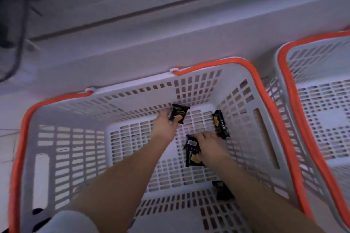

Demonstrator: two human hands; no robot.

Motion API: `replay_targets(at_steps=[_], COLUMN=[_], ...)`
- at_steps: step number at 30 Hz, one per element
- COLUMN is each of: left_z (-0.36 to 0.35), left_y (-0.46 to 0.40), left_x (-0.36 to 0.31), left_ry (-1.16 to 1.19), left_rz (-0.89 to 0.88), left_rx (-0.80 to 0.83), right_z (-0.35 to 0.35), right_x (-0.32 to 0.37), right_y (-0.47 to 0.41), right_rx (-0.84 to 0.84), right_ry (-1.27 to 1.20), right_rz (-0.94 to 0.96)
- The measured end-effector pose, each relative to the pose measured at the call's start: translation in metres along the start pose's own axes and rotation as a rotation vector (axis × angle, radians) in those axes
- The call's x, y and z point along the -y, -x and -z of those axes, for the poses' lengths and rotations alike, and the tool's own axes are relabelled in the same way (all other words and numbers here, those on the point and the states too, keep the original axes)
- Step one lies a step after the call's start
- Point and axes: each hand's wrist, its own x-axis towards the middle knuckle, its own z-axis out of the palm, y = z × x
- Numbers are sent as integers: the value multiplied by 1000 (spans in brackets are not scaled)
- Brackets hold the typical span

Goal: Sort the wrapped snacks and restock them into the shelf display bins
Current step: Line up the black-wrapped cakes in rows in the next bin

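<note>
Slotted grey plastic basket with orange rim (191, 70): left hand (164, 125) pinches a glossy black snack packet (179, 113); right hand (210, 145) grips another black wrapped packet (192, 152)

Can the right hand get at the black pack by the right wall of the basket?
Probably yes. The right hand holds packs on the basket floor, and the wall pack lies just beyond its fingers with nothing between. But the hand is already full.
</note>
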Motion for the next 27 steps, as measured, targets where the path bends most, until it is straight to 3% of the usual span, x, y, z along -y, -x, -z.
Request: replay_targets(at_steps=[2, 7, 9, 12, 15, 18, 21, 23, 27], left_z=[-12, -33, -37, -34, -22, -9, 0, -1, -8], left_y=[-4, -5, -2, 8, 24, 39, 49, 56, 64], left_x=[-4, 0, 1, 3, 11, 24, 34, 38, 47], left_ry=[60, 38, 69, 279, 462, 505, 609, 658, 627], left_rz=[6, -18, -49, -68, -33, -27, 50, 77, 67], left_rx=[-60, -144, -142, -94, 12, 94, 137, 183, 262], right_z=[7, 30, 31, 30, 28, 25, 18, 13, 2], right_x=[-6, -5, -3, 3, 7, 13, 23, 29, 37], right_y=[6, 14, 17, 21, 21, 22, 24, 24, 20], right_rx=[-37, 136, 124, 84, 14, 58, 136, 93, 22], right_ry=[-341, -1809, -2080, -2070, -1807, -1476, -1469, -1459, -1201], right_rz=[-125, -641, -670, -624, -534, -352, -265, -238, -206])
